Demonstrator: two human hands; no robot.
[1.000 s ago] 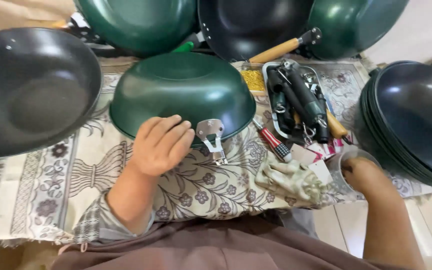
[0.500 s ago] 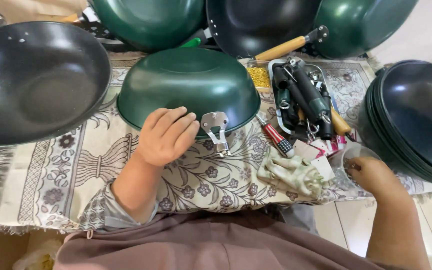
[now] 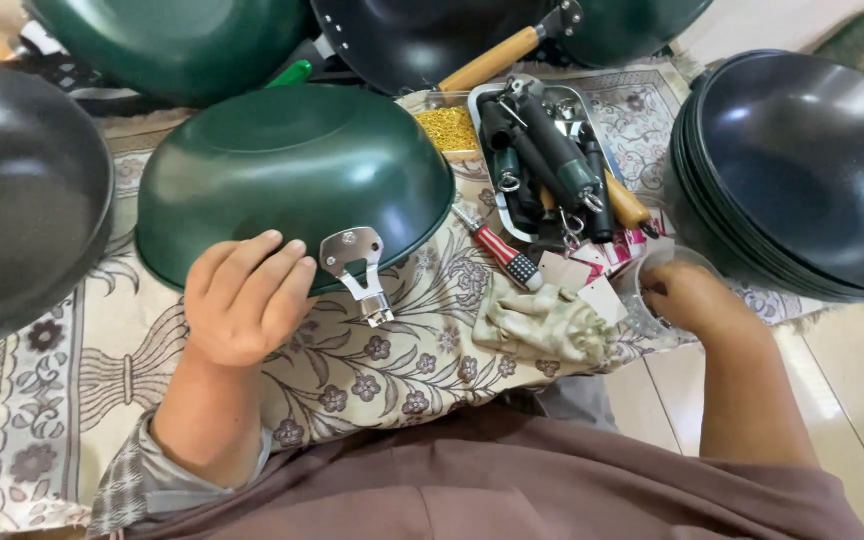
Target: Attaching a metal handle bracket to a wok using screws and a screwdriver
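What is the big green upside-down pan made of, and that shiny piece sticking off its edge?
The green upside-down pan looks like metal with a smooth, glossy green coating; light glints off its rounded bottom. The shiny silver handle bracket seems to be bare polished metal, held by two small rivets. The left hand rests on the pan's rim.

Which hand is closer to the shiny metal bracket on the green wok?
Left. The left hand rests on the wok's rim right beside the metal bracket; the right hand is far off at a small container.

Green wok [image 3: 292,170] upturned (bracket forward).
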